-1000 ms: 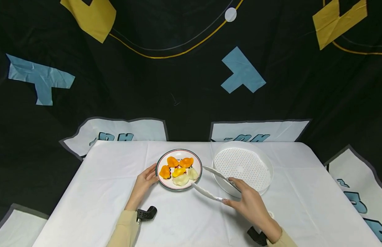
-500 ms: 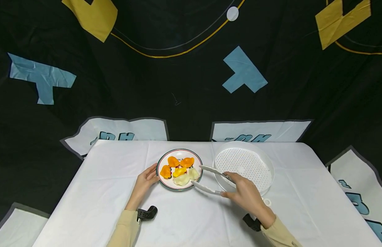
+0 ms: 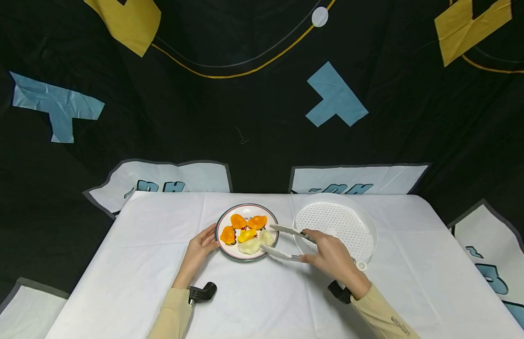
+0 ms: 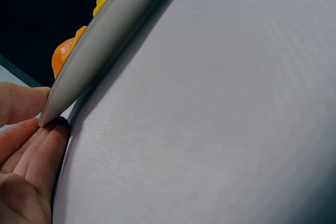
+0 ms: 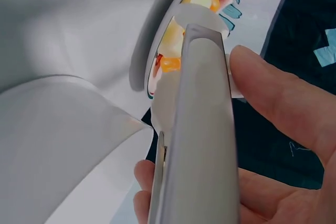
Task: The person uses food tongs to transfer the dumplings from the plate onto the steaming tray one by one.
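Note:
My left hand (image 3: 200,246) pinches the near-left rim of a round plate (image 3: 223,220), thumb above and fingers below in the left wrist view. On the plate lie several orange and yellow food pieces (image 3: 238,221) and pale yellowish pieces (image 3: 249,246), their exact kind unclear. My right hand (image 3: 333,256) holds a pair of tongs (image 3: 284,255) with white tips. Spread apart, the tong tips reach over the plate's right rim, on either side of the rightmost pale piece (image 3: 266,237). Whether they touch it cannot be told.
A white round basket (image 3: 369,225) with a perforated bottom stands right of the plate, partly under my right hand. White cloth (image 3: 139,263) covers the table. A black curtain (image 3: 202,122) with coloured shapes hangs behind its far edge. Both wrists wear black camera mounts.
My right hand has moved left and slightly away from me, bringing the tong tips over the plate's right side. The tong arms have drawn somewhat closer together. My left hand stays on the plate.

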`<state>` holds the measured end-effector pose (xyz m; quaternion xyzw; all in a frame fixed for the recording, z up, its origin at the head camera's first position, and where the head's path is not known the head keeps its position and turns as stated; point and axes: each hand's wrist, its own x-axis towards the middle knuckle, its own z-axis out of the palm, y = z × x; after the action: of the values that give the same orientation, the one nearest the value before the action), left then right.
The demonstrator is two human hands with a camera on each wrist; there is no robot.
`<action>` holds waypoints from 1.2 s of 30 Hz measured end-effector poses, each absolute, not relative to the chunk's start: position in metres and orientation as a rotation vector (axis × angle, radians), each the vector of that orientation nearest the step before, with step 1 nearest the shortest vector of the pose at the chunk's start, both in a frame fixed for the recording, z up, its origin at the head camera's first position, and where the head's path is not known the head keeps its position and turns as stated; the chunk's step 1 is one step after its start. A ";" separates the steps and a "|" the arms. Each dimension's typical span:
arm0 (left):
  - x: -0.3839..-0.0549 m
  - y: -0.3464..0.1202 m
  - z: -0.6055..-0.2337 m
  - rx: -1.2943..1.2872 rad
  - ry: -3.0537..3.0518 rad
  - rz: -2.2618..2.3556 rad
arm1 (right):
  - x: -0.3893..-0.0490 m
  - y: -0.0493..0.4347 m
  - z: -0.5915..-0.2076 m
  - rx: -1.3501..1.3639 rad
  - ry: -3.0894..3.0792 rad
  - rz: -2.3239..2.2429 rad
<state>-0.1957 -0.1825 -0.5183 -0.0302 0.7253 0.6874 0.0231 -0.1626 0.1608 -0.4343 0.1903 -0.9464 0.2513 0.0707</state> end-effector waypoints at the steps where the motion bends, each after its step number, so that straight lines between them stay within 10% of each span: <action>1: -0.196 -0.182 -0.518 -0.092 2.244 2.131 | -0.164 0.161 -0.434 0.577 -2.850 0.752; 36: -0.194 -0.183 -0.518 -0.104 2.271 2.115 | -0.181 0.145 -0.440 0.543 -2.767 0.719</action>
<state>-0.1943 -0.1832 -0.5176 -0.0334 0.7314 0.6809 0.0184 -0.1810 0.1445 -0.4399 0.1854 -0.9445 0.2453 0.1155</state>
